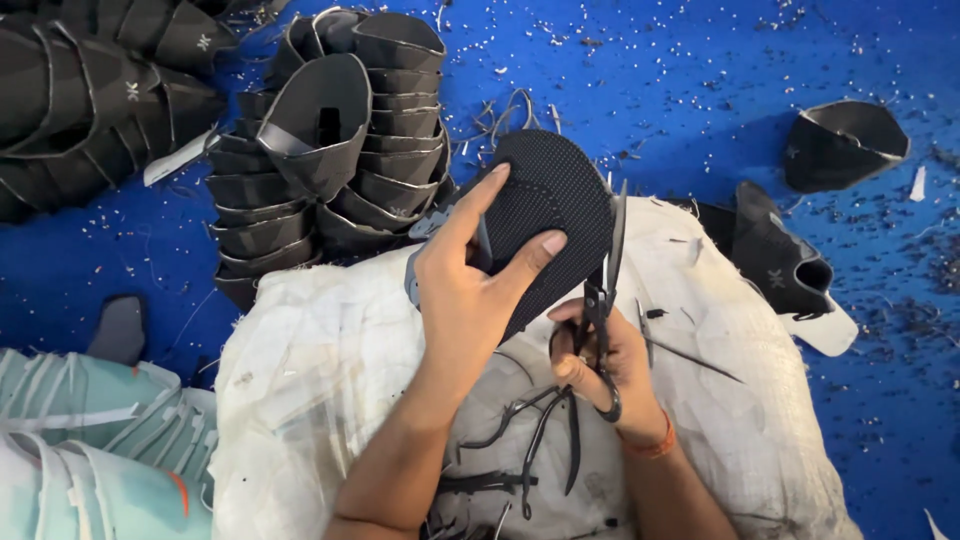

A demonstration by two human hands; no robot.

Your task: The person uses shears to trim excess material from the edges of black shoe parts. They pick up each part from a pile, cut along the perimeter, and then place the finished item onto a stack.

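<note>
The left hand grips a black mesh shoe upper, thumb and forefinger spread over it to hold it flat against the blades. The right hand, just beside it, is closed through the scissors, blades up along the upper's edge. Both work over a white sack; stacked uppers lie beyond the left hand.

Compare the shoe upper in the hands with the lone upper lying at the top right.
The held upper is gripped by the left hand and shows a flat, dotted mesh face; the lone upper lies untouched on the blue floor, folded open like a cone. Scissors in the right hand sit at the held upper's edge; nothing is near the lone one. Both are black.
</note>
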